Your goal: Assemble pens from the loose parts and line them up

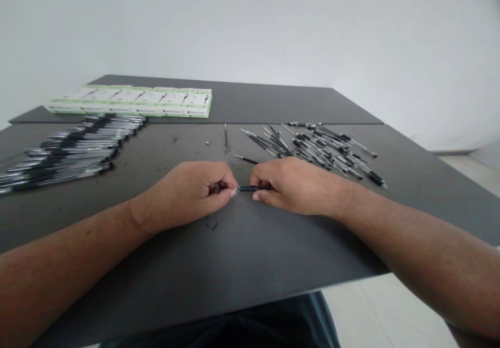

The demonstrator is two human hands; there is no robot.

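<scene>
A pen (247,188) with a black grip lies level between my two hands, above the dark table (250,254). My left hand (195,189) pinches its tip end between thumb and fingers. Around the barrel, my right hand (292,184) is closed, and the palm hides the pen's far end. Just beyond my hands lies a dark refill (246,159) with a pale tip. Another refill (225,138) rests farther back, with a small pen tip piece (207,143) to its left.
Many finished-looking pens (74,147) lie side by side at the left. Behind them stands a row of green and white boxes (156,112). Loose pen barrels (328,147) and several refills (260,142) are piled at the right. A seam (242,124) crosses the table.
</scene>
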